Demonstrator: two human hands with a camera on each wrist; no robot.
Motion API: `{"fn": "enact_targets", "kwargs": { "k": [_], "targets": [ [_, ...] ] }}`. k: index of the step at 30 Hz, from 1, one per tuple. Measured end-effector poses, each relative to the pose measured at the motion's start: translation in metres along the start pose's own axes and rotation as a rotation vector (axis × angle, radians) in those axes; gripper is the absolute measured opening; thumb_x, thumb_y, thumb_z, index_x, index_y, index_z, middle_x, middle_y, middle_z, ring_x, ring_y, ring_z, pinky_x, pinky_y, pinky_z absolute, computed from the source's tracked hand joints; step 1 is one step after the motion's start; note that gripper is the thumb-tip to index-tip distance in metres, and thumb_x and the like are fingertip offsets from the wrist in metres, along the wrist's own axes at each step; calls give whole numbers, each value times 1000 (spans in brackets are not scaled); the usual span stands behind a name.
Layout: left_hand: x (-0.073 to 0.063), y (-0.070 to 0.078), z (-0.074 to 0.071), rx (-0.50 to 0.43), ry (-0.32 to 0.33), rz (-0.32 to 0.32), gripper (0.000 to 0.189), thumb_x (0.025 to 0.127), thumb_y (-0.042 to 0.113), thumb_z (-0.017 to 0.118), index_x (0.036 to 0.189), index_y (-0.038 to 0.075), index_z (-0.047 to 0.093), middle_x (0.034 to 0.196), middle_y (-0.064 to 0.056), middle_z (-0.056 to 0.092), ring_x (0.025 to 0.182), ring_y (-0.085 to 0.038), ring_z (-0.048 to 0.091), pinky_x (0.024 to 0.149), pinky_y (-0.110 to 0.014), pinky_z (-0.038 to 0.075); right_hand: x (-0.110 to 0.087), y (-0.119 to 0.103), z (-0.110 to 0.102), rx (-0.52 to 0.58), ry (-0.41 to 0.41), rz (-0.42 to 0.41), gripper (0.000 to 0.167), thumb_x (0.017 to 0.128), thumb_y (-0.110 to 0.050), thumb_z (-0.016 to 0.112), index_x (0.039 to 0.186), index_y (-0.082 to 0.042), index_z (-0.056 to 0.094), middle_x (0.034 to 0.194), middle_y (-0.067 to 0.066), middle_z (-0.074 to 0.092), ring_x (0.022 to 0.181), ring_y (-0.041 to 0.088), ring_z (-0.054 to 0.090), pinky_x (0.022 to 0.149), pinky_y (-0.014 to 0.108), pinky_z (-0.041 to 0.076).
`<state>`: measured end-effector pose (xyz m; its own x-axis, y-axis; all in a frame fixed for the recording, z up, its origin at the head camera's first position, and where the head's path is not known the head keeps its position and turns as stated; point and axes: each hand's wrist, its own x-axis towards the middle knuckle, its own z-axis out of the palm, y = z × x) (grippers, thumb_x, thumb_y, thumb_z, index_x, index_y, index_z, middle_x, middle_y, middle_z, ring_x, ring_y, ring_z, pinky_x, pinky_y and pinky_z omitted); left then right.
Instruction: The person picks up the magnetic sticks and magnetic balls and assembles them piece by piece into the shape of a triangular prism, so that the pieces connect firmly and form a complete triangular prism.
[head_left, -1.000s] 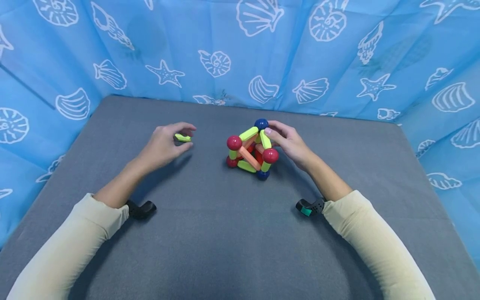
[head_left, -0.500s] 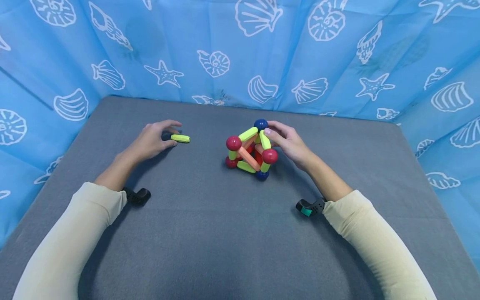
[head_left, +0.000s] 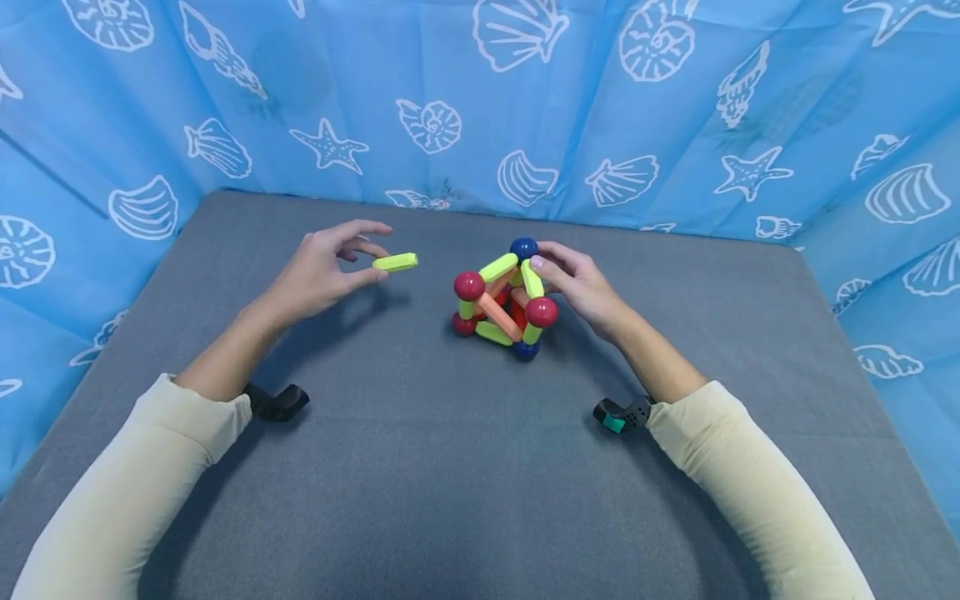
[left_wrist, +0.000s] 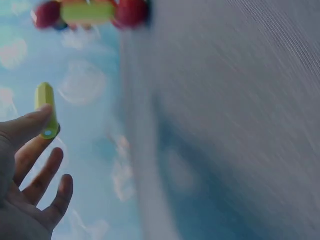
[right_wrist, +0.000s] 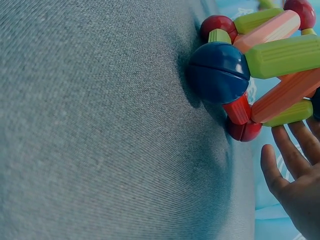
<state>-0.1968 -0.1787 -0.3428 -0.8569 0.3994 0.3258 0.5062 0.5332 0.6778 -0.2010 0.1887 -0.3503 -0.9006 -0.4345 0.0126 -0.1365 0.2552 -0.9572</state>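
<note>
My left hand (head_left: 326, 267) pinches a yellow-green magnetic rod (head_left: 396, 262) between thumb and index finger, raised over the table left of the built frame. In the left wrist view the rod (left_wrist: 46, 110) stands near upright above the thumb, the other fingers spread. The magnetic ball-and-rod frame (head_left: 500, 318) rests on the table, with red and dark blue balls joined by yellow-green, salmon and red rods. My right hand (head_left: 581, 287) grips its back right side, thumb on a yellow-green rod under the top blue ball (head_left: 523, 248). Several right fingers (right_wrist: 295, 150) show beneath the frame in the right wrist view.
A grey cloth covers the table (head_left: 450, 467). A blue curtain (head_left: 450, 100) with white shell prints hangs along the back and sides. Black wrist straps (head_left: 279, 403) sit at both cuffs.
My left hand drew left, then came back right and up with the yellow-green rod pinched off the table. A dark round thing beside that rod no longer shows. My right hand stays put.
</note>
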Motion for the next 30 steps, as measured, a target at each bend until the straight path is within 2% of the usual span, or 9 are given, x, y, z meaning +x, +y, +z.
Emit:
{"fn": "enact_targets", "kwargs": {
  "k": [3,6,9,12,16,21,26,30],
  "targets": [
    [3,28,2,-34,18,89,55,83,6,81,133,9,60,106,-4,75,110,-20,63,89,-44,49,0,0,-1,-1,0,-1,46,105,-27,45,144,-2,46,130,14,55,113,22,54,93,35,48],
    [4,54,7,-63,4,182,53,84,8,81,132,8,60,106,-2,74,107,-18,65,89,-43,49,0,0,0,-4,1,1,46,106,-27,46,144,-2,46,130,13,55,113,22,54,93,35,48],
    [6,74,16,-68,-27,267,53,84,10,81,132,8,60,107,-1,74,107,-17,66,95,-45,48,0,-1,0,-7,4,5,46,106,-27,45,144,-1,46,130,14,54,112,22,53,93,34,48],
    [9,88,28,-75,-61,328,54,83,10,81,133,7,60,108,-2,74,110,-17,64,100,-45,44,0,0,0,-14,7,13,46,106,-28,46,144,-2,46,131,14,54,112,22,53,92,32,48],
    [11,95,45,-57,-96,355,54,83,9,81,133,5,60,116,-7,70,113,-20,61,99,-43,46,0,1,0,-17,4,17,47,106,-28,46,144,-2,46,132,14,54,113,22,54,92,30,49],
    [13,96,61,20,-113,328,52,83,11,82,131,7,62,125,-11,65,116,-24,57,94,-43,48,-1,2,0,-8,-7,2,46,106,-27,45,144,-2,45,132,14,54,112,22,54,93,32,48],
    [15,95,69,86,-108,301,50,84,14,81,131,10,63,126,-11,63,118,-26,55,93,-47,46,-1,1,0,3,-13,-15,45,106,-26,45,144,-1,45,131,14,54,113,23,54,94,35,48],
    [16,92,72,49,-101,283,48,85,13,80,130,9,64,125,-11,63,116,-25,55,92,-47,45,0,1,0,5,-15,-19,45,106,-26,44,144,-1,45,131,14,54,113,22,55,93,34,48]
  ]
}}
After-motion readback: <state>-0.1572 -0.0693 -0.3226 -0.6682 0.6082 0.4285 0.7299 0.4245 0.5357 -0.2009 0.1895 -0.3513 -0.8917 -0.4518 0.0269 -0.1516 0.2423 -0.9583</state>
